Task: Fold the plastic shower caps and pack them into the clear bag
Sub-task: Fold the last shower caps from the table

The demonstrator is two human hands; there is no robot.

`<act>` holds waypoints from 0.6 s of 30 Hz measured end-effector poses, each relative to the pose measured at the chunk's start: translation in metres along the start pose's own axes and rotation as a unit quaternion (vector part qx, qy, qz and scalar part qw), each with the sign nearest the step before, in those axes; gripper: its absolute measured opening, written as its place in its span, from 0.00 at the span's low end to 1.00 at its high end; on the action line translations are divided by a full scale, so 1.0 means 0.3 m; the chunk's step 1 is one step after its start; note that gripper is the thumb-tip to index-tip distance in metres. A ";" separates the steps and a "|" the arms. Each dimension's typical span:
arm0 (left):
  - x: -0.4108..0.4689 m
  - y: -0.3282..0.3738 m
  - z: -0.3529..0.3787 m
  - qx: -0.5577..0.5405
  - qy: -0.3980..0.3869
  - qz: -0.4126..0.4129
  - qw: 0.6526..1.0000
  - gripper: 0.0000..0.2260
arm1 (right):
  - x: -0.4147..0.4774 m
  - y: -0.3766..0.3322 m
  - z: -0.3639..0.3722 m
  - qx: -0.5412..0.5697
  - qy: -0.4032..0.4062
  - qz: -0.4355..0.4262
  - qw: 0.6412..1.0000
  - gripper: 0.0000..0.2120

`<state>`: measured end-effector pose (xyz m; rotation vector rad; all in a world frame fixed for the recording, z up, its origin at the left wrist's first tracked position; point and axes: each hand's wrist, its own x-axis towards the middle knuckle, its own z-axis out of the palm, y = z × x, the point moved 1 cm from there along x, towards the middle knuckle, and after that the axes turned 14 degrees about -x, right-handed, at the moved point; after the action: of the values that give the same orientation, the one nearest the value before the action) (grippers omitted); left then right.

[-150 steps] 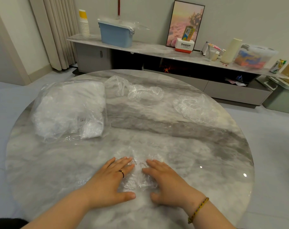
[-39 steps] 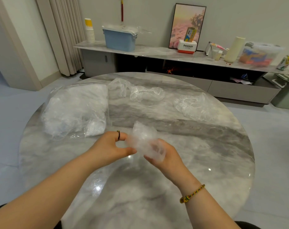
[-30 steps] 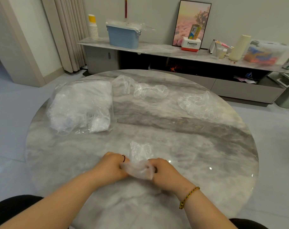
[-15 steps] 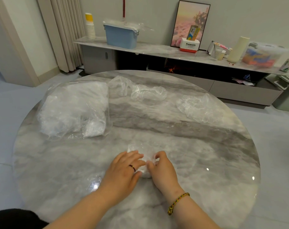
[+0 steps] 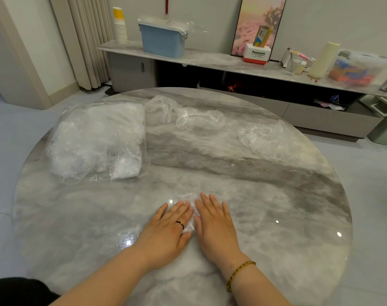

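Both hands are lying flat in the lower middle of the frame, fingers straight, gripping nothing. The left hand (image 5: 166, 230) and right hand (image 5: 214, 228) are pressing side by side on a small folded shower cap (image 5: 189, 198). It's mostly hiding under the palms, with just a crinkly bit peeking out past the fingertips and in the gap between the hands. It's sitting on the glossy marble table (image 5: 276, 217).

What I'm worrying about: that film is looking thin and springy, so the moment the palms are coming off, the fold is probably popping back open, especially if air is staying trapped inside. The tabletop is looking slick too, so pressing at a slant could be sending the bundle skating out from under the hands instead of flattening it.

The next headache is the clear bag (image 5: 95, 140) at the left middle of the frame, well apart from the hands. It's already looking puffy and full, and I can't tell which way its mouth is facing. Shoving another one in could be pushing packed caps back out. A crumpled cap (image 5: 199, 120) at upper centre, right beside the bag, and a spread-out cap (image 5: 263, 138) at upper right are waiting unfolded, so room is getting tight.
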<state>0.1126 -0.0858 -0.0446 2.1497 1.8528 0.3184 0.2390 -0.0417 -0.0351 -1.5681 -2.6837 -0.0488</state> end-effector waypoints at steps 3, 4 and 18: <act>0.000 -0.001 -0.021 -0.006 -0.049 -0.037 0.998 0.34 | -0.001 0.024 0.002 0.031 -0.068 -0.004 0.997 0.49; 0.005 0.010 -0.029 -0.007 -0.037 -0.034 0.999 0.33 | 0.000 0.025 0.002 0.033 -0.076 0.000 0.997 0.49; -0.008 -0.014 -0.053 -0.160 0.020 -0.014 0.987 0.46 | -0.022 0.081 -0.062 0.008 -0.015 -0.085 0.996 0.18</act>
<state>0.1029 -0.0866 -0.0312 1.9110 1.7142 0.6122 0.2636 -0.0361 -0.0167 -1.3439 -2.8255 -0.0087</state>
